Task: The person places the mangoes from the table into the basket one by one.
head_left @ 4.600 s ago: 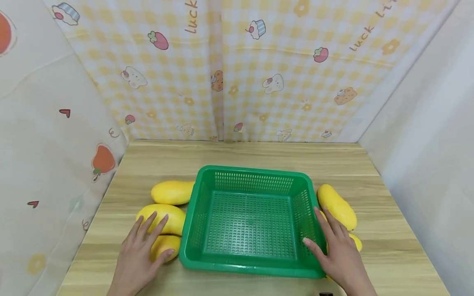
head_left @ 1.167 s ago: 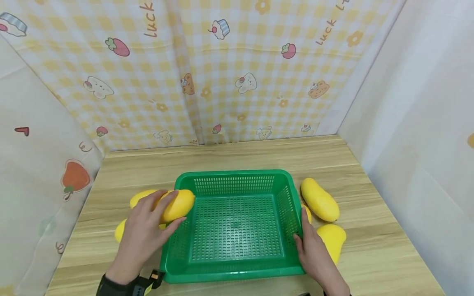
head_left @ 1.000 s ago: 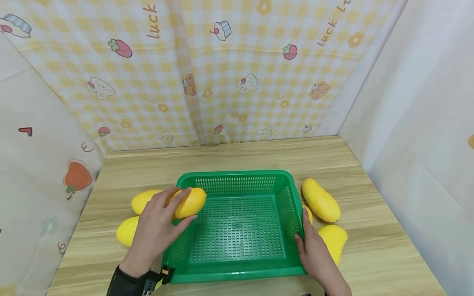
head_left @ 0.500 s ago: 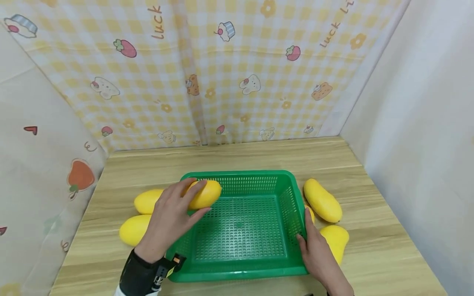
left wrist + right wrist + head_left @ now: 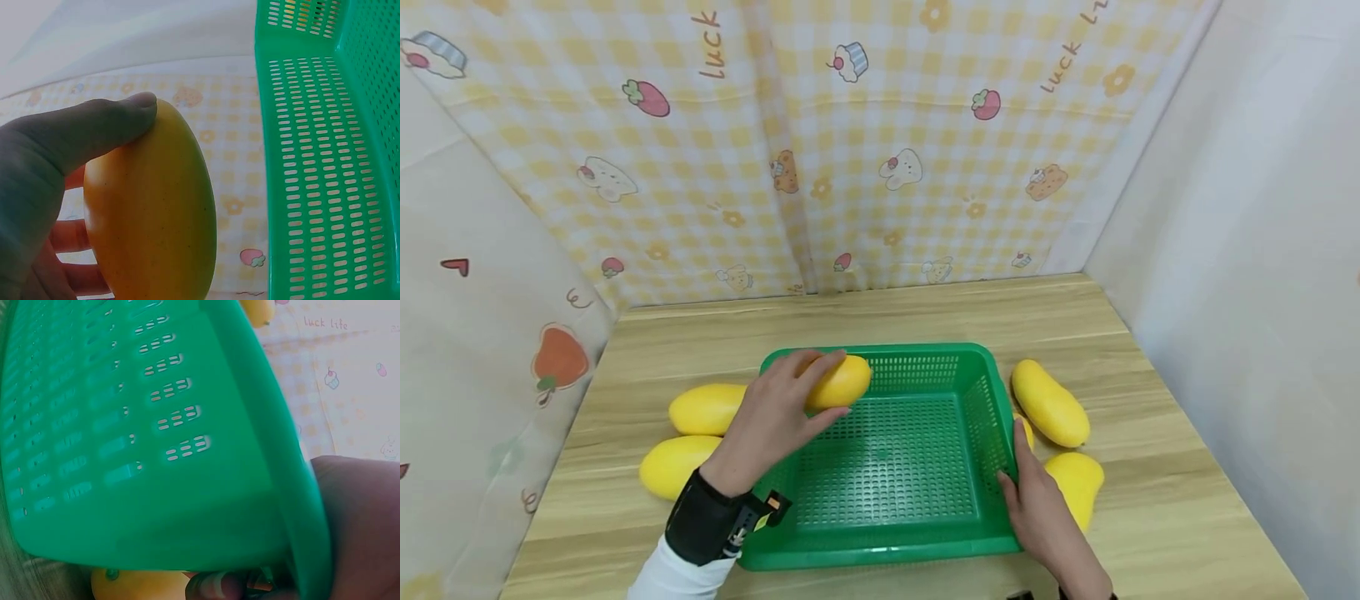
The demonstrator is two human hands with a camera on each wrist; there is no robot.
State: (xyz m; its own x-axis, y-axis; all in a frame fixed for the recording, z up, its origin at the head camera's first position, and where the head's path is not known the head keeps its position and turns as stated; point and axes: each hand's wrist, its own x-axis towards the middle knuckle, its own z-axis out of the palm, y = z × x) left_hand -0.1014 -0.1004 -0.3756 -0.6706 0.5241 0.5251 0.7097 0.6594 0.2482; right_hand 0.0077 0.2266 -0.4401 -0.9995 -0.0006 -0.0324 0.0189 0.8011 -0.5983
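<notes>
My left hand holds a yellow mango above the back left part of a green plastic basket. In the left wrist view the thumb lies along one side of the mango, and the other fingers curl behind it. The perforated basket wall stands to its right, apart from the fruit. My right hand grips the basket's right rim, thumb on the inside and fingers outside. The right wrist view shows that rim close up, with fingertips partly hidden below it. No fruit shows on the basket floor.
Two mangoes, a rear one and a nearer one, lie left of the basket. On the right are a long mango, another beside my hand, and one mostly hidden behind the rim. Cloth-covered walls enclose the wooden table.
My left hand has picked up the nearest left mango and carried it rightward over the basket. Earlier spread at the right rim, my right hand now grips it. The head view has shifted slightly.
</notes>
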